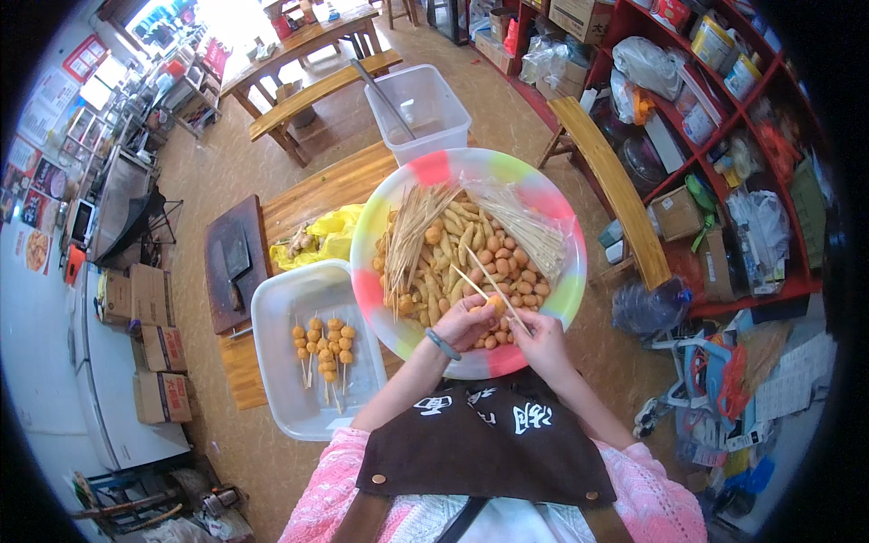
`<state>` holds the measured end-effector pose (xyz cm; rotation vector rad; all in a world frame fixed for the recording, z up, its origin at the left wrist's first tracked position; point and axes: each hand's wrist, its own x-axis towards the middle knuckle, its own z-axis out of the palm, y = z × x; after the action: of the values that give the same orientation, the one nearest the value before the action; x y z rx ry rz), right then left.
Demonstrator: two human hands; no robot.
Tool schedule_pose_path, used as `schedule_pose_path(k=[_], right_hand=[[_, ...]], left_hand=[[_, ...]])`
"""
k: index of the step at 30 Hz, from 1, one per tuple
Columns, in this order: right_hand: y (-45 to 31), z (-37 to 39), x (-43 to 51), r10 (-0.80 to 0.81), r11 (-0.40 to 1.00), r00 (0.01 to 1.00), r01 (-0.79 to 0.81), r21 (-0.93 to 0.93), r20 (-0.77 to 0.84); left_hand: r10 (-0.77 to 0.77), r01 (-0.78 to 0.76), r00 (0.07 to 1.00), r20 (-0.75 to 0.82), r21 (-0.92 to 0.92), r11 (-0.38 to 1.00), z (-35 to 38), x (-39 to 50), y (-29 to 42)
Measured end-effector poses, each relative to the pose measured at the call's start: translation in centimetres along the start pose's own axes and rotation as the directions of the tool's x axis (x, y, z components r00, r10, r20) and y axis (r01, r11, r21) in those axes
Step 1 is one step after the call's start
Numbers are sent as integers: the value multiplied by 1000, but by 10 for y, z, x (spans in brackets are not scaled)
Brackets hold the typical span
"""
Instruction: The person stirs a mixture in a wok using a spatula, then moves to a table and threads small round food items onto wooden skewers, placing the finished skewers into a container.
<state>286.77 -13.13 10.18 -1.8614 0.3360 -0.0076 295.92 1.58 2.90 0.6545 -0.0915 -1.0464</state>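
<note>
My left hand, with a grey band at the wrist, pinches a round orange ball above the basin. A short length of bamboo skewer sticks up beside the ball; whether it pierces it cannot be seen. Between the fingers of my right hand is a longer bamboo skewer, slanting up to the left past the ball. Below both hands, the multicoloured plastic basin holds small reddish-brown sausage-like pieces, long tan pieces, loose skewers and a plastic bag of skewers.
Left of the basin, a white plastic tub contains several skewers of orange balls. Beyond it are a chopping board with a cleaver and a yellow bag. A clear bin stands behind; a wooden bench is at right.
</note>
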Motion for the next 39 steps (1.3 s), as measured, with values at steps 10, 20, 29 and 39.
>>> schedule_pose_path(k=[10,20,29,39], right_hand=[[-13,-40,-7,97,995,993,-96,-17,72],[-2,-33,-17,-24,998,1000,23,-59,-17],[-9,-20,-22,-1,991,999,-6,-136,-53],[4,-10,-1,93,977,993,-77,200,-70]], left_hand=[[147,-249,966,-213,-613,749,-22,2,12],[215,-320,936,-278,-422,848,-9,3,12],[249,-330,924,-289,-277,902,2,1,3],[220,-100,880,-421,290,952,2,24,15]])
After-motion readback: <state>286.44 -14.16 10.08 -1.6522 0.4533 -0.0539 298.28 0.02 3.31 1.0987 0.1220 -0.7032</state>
